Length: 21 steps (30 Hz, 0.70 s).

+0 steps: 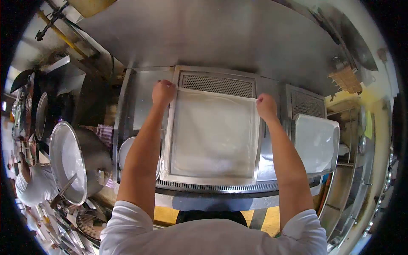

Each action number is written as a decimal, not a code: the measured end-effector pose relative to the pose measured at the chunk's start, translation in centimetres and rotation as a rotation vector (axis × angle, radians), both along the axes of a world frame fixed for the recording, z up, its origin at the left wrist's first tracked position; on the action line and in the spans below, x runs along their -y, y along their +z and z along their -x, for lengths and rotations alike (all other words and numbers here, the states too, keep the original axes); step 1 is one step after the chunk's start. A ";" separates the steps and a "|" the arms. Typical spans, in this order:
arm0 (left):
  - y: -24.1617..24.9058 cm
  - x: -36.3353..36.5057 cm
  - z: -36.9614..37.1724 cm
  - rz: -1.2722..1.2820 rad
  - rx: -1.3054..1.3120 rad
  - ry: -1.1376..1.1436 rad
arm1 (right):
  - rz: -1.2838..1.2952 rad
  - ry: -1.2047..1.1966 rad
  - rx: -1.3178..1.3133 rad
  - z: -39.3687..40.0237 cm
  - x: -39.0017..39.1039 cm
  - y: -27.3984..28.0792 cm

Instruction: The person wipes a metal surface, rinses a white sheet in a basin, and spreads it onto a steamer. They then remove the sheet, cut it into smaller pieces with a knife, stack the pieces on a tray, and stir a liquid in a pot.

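Note:
A thin white sheet (214, 136) lies over a framed perforated metal panel (219, 84) set in the steel counter. The panel's holes show above the sheet's far edge. At the sheet's far left corner, my left hand (163, 92) is closed on it. My right hand (266, 107) pinches the far right corner. Between the two hands the far edge runs nearly straight. Faint wrinkles cross the sheet's surface.
Right of my right arm, another white sheet (315, 142) covers a second perforated panel (307, 103). A large metal pot (68, 163) stands at the left, near a round lid or pan (127, 151). A wicker basket (345, 79) is at the upper right. A person (36, 185) is at the far left.

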<state>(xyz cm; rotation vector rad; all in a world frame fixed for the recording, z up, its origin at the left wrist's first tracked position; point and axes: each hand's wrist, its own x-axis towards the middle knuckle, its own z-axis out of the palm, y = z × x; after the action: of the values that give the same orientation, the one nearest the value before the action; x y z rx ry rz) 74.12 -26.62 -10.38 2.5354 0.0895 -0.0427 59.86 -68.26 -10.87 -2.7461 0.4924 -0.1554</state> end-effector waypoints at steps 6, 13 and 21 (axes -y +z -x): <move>-0.2 -0.3 1.0 0.083 0.228 -0.017 | -0.154 -0.062 0.138 2.1 -0.8 2.6; 7.3 -3.9 11.7 0.231 0.690 0.109 | -0.183 0.051 0.474 10.9 -2.6 10.7; 17.4 -10.1 34.8 0.246 0.900 0.443 | -0.151 0.413 0.792 24.0 -9.1 24.4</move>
<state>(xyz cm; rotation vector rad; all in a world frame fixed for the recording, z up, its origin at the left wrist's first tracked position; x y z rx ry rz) 39.36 -16.50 7.05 2.0198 0.2581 1.1590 35.88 -59.16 13.49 -2.3097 -0.2624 -0.9875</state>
